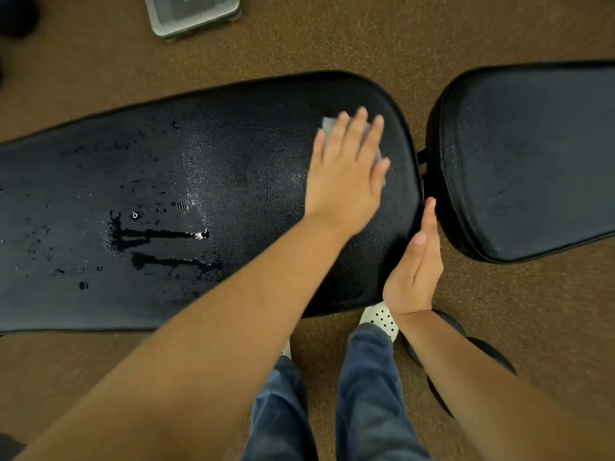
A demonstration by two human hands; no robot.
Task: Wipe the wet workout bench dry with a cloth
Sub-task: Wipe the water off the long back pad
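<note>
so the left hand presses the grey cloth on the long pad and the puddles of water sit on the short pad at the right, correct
Not quite. The head view shows the puddles on the long pad itself, left of the cloth, not on the short pad. The rest holds: the left hand presses the grey cloth on the long pad.

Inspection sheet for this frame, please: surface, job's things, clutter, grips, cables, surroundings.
Surface: bench pad, water in streaks and drops on its left part.
Job's things: grey cloth near the pad's right end.
Clutter: grey flat device, perhaps a scale, on the floor beyond.
Grips: left hand flat on the cloth; right hand straight-fingered at the pad's end, holding nothing.
Cables: nothing seen.
Surroundings: brown carpet; second pad to the right.
</note>
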